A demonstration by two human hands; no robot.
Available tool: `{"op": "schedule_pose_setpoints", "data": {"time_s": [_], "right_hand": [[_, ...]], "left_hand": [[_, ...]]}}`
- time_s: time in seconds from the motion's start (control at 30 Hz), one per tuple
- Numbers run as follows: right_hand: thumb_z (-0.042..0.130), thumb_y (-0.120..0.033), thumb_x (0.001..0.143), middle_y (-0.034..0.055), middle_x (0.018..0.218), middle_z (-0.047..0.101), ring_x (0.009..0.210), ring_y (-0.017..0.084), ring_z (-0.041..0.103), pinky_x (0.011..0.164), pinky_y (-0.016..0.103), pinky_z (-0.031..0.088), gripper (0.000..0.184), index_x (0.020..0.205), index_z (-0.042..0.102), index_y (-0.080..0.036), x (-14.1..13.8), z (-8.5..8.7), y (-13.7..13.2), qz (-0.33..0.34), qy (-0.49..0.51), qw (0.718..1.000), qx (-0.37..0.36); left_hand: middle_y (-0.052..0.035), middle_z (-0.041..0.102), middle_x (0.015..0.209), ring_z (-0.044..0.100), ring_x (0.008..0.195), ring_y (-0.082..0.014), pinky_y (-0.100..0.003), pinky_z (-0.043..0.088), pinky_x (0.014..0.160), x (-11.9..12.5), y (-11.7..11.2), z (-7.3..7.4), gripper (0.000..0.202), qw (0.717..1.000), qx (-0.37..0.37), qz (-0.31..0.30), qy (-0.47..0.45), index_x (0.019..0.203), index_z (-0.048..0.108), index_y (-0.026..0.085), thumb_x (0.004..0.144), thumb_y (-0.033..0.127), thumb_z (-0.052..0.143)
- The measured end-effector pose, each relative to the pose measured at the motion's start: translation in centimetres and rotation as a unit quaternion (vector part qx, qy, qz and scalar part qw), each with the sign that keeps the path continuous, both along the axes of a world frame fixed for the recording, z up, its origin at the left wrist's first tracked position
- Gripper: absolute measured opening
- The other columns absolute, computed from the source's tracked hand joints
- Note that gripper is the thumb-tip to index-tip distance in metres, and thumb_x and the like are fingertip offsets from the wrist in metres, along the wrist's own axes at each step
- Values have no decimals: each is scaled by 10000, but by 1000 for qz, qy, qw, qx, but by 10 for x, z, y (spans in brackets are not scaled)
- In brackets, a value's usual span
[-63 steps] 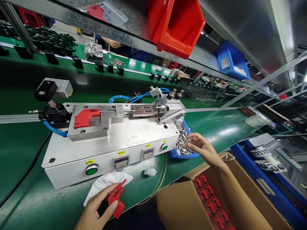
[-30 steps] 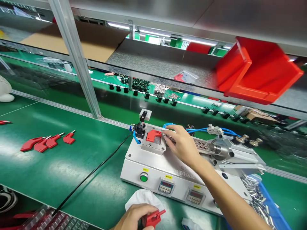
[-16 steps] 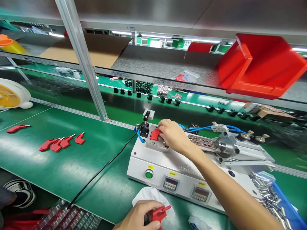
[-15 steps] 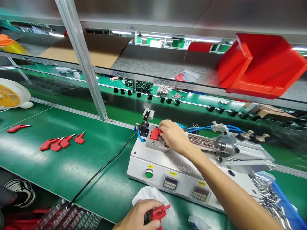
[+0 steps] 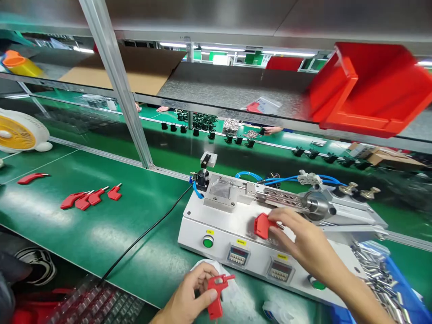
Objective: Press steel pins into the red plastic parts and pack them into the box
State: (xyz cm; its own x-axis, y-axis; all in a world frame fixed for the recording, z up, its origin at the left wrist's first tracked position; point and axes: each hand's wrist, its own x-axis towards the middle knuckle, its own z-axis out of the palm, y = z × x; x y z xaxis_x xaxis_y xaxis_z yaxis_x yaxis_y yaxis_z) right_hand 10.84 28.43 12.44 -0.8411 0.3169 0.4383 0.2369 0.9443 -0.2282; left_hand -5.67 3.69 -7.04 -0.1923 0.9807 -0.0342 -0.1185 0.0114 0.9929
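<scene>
My left hand (image 5: 192,294), low in the head view, pinches a red plastic pistol-shaped part (image 5: 216,294) with a thin red stub pointing right. Farther right, my right hand (image 5: 297,231) grips a second red plastic part (image 5: 262,226) by its right end, over the front of a light grey bench machine (image 5: 199,227). The machine's metal fixture block (image 5: 221,191) has a bare recess on top. Beside that block stands a black clamp (image 5: 204,175) with a pale pad. Several red parts with metal pins (image 5: 83,200) lie on the green bench at the left.
Blue tray (image 5: 401,274) of metal tubes sits at the right. A black cable (image 5: 145,234) crosses the bench. Overhead, the shelf holds a red bin (image 5: 367,94). A fan (image 5: 22,130) stands at the left; clear plastic trays (image 5: 97,301) lie below the bench edge. Co-workers' hands show across the line.
My right hand has lifted the red part out of the fixture block and carried it right and toward me. My left hand has turned its red part more upright.
</scene>
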Motion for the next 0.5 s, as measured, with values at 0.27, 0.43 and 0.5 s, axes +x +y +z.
{"op": "schedule_pose_setpoints", "data": {"time_s": [0.27, 0.43, 0.5], "right_hand": [[518, -385, 1059, 136, 1197, 732, 1099, 298, 729, 897, 423, 627, 306, 1293, 645, -234, 46, -34, -12, -85, 33, 993, 71], [514, -354, 1080, 115, 1216, 724, 1071, 274, 735, 919, 401, 612, 324, 1374, 607, -254, 79, -41, -40, -67, 60, 991, 97], [538, -341, 1074, 108, 1213, 723, 1064, 272, 735, 937, 401, 604, 341, 1401, 596, -262, 94, -46, -52, -78, 69, 991, 82]], "left_hand": [[-36, 723, 910, 628, 728, -176, -297, 521, 722, -80, 65, 147, 293, 929, 122, 182, 297, 1238, 675, 192, 1052, 376, 544], [-15, 693, 810, 648, 754, -192, -306, 507, 775, -106, 126, 192, 253, 836, 73, 137, 527, 1123, 687, 179, 1074, 184, 439], [-32, 690, 848, 675, 817, -211, -307, 503, 774, -105, 138, 191, 259, 786, 28, 124, 605, 1098, 691, 177, 1082, 166, 433]]}}
